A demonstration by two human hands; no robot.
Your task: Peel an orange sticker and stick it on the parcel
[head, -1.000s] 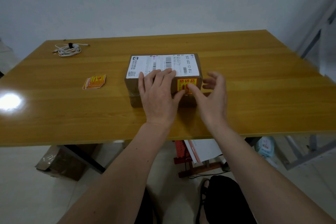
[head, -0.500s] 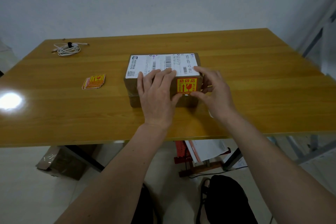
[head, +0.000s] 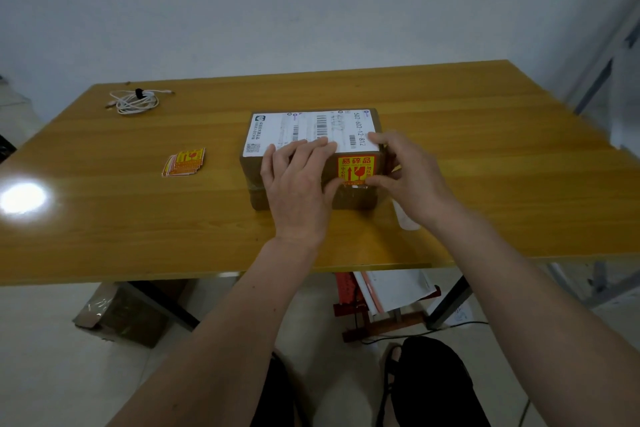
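Observation:
A brown cardboard parcel (head: 254, 168) with a white shipping label (head: 304, 130) lies in the middle of the table. An orange sticker (head: 355, 168) sits on its top near the front right corner. My left hand (head: 298, 184) lies flat on the parcel's front half, fingers spread, thumb beside the sticker. My right hand (head: 412, 177) is at the parcel's right end, its thumb on the sticker's lower right corner and its fingers over the right edge.
A small stack of orange stickers (head: 183, 162) lies on the wooden table (head: 104, 218) to the left of the parcel. A coiled white cable (head: 136, 101) rests at the far left. A white scrap (head: 407, 218) lies by my right wrist. Boxes and clutter sit on the floor underneath.
My right hand has come in from an open pose beside the parcel and now presses on the sticker's right side. My left hand has stayed flat on the parcel.

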